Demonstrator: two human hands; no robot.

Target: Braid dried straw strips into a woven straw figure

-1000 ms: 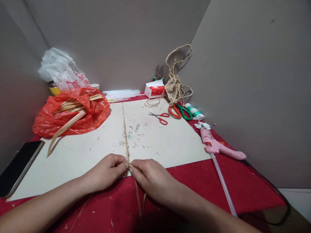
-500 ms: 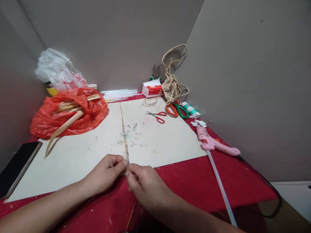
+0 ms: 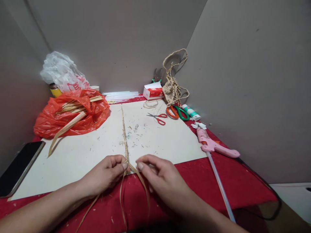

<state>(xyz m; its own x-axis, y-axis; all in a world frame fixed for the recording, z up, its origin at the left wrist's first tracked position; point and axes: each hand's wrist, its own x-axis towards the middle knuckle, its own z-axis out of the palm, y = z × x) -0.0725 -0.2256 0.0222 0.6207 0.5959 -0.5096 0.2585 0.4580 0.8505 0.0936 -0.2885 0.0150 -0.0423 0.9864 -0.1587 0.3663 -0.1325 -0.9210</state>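
Observation:
A thin braid of dried straw-coloured strands (image 3: pixel 124 137) runs straight up the middle of the white sheet. My left hand (image 3: pixel 110 171) pinches its near end between thumb and forefinger. Loose strands (image 3: pixel 121 197) fan out below that pinch and hang over the front of the red cloth; one passes under my left wrist. Just to the right, my right hand (image 3: pixel 160 176) hovers with thumb and forefinger slightly apart, beside the rightmost strand (image 3: pixel 143 183). Nothing shows between those fingertips; its other fingers are curled and partly hidden.
Dried strips poke out of a red plastic bag (image 3: pixel 73 126); a phone (image 3: pixel 20 168) lies at left. Small scissors (image 3: pixel 159 119), larger-handled scissors (image 3: pixel 182 114), a rope bundle (image 3: pixel 173 90) and a small box (image 3: pixel 153 92) sit farther back. A pink glue gun (image 3: pixel 211 145) lies right.
My right hand has moved right, away from the braid's end and my left fingers. The loose strands now show spread apart below. My left hand keeps its pinch.

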